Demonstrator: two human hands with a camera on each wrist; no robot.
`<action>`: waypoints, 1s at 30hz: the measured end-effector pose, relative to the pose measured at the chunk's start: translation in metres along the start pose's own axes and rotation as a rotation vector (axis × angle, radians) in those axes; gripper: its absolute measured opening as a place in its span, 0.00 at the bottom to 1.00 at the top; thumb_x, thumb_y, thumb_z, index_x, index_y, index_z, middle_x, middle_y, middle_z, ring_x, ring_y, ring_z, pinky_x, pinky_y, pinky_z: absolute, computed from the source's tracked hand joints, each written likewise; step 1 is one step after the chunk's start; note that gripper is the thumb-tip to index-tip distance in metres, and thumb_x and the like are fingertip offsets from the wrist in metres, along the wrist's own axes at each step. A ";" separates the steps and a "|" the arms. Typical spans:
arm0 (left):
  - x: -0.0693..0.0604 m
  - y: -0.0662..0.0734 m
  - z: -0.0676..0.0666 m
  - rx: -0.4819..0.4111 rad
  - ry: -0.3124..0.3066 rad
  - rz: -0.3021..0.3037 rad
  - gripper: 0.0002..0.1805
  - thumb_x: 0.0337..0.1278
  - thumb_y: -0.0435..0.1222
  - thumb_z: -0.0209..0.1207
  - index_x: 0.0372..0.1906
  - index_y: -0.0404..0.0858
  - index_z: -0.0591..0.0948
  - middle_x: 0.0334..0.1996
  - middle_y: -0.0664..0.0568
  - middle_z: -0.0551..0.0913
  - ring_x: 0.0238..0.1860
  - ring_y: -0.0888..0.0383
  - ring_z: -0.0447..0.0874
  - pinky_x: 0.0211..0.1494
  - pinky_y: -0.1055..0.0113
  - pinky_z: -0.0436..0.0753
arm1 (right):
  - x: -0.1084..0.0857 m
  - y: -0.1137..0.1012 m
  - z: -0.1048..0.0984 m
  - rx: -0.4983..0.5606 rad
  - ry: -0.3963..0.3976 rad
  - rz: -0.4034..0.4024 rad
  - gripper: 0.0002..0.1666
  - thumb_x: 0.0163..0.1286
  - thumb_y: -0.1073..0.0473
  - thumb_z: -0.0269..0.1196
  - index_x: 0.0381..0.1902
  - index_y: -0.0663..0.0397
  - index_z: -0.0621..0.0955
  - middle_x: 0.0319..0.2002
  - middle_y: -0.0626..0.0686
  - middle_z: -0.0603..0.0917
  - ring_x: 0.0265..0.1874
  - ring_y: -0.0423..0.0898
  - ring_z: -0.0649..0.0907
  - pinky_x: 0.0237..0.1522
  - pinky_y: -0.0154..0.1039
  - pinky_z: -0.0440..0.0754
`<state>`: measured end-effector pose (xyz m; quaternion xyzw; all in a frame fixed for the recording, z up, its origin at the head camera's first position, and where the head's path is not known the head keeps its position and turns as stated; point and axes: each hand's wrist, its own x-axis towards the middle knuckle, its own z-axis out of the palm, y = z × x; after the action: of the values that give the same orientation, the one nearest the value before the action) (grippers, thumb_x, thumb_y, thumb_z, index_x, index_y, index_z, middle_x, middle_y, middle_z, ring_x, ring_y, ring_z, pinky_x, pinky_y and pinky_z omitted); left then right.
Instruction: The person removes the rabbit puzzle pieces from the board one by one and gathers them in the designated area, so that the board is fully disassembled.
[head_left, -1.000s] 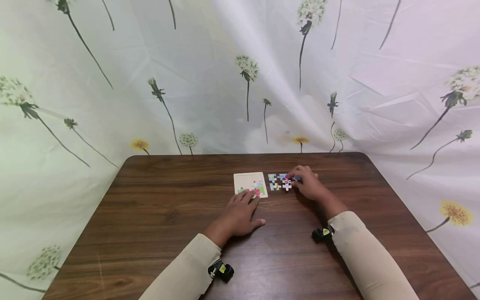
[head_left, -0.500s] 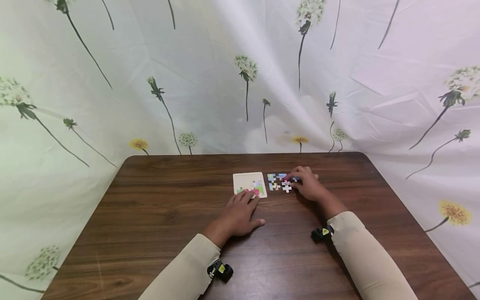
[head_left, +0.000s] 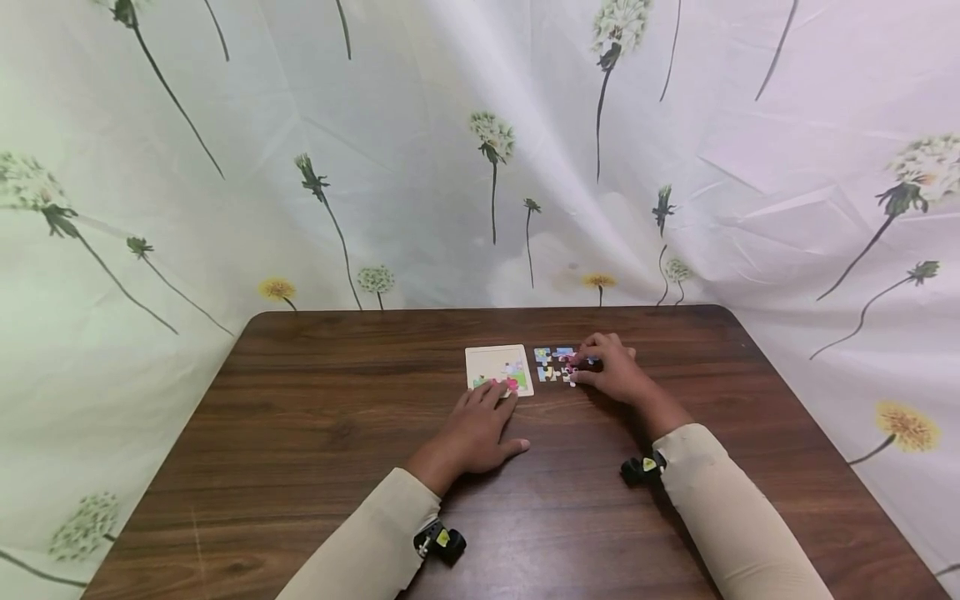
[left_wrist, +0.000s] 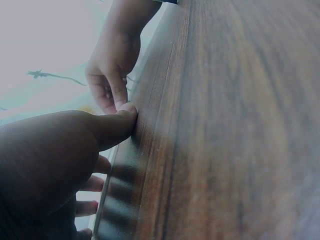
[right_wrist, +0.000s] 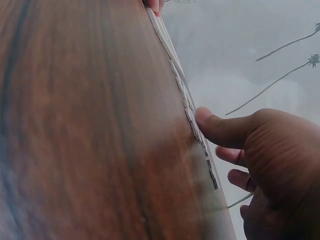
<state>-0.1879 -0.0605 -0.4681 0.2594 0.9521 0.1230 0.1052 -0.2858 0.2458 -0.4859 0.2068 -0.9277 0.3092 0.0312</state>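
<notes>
In the head view a pale square puzzle board [head_left: 491,358], with a few colourful pieces along its lower right, lies near the table's far side. My left hand [head_left: 472,429] rests flat at its near edge, fingertips on the board, thumb spread out. Beside the board lie several loose jigsaw pieces [head_left: 549,373]. Over their right side, my right hand [head_left: 615,371] has thumb and bent fingers around a pinkish puzzle piece [head_left: 570,367], partly hidden. In the right wrist view the thumb [right_wrist: 205,117] touches the low row of pieces [right_wrist: 186,100].
The brown wooden table [head_left: 345,467] reaches back to a hanging cloth [head_left: 420,167] printed with dandelions. A wrist camera [head_left: 442,542] is strapped to the left sleeve, another camera [head_left: 641,471] to the right one.
My right thumb has slid left and nearer, onto the close pinkish piece, covering more of it. The left hand and the board have stayed in place.
</notes>
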 end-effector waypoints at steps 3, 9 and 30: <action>0.000 0.000 0.000 0.002 0.000 -0.001 0.45 0.79 0.64 0.56 0.88 0.44 0.63 0.89 0.46 0.58 0.90 0.41 0.51 0.90 0.42 0.57 | -0.001 0.000 0.000 -0.005 0.001 -0.001 0.07 0.70 0.57 0.78 0.44 0.50 0.94 0.53 0.57 0.82 0.58 0.59 0.73 0.58 0.64 0.58; 0.000 0.000 0.000 0.003 -0.001 0.000 0.46 0.79 0.65 0.56 0.88 0.44 0.63 0.89 0.46 0.57 0.90 0.41 0.51 0.90 0.42 0.57 | -0.002 -0.001 0.000 -0.016 -0.002 0.001 0.07 0.71 0.57 0.77 0.45 0.51 0.95 0.53 0.58 0.83 0.58 0.59 0.73 0.57 0.64 0.58; 0.002 0.000 0.000 0.010 -0.003 -0.003 0.45 0.79 0.64 0.56 0.87 0.44 0.64 0.89 0.46 0.58 0.90 0.42 0.52 0.90 0.42 0.57 | 0.010 -0.017 0.008 0.014 0.020 -0.050 0.06 0.73 0.56 0.76 0.45 0.48 0.93 0.53 0.55 0.84 0.55 0.54 0.74 0.58 0.64 0.61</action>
<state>-0.1893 -0.0594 -0.4680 0.2586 0.9530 0.1176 0.1052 -0.2879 0.2249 -0.4812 0.2273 -0.9196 0.3170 0.0467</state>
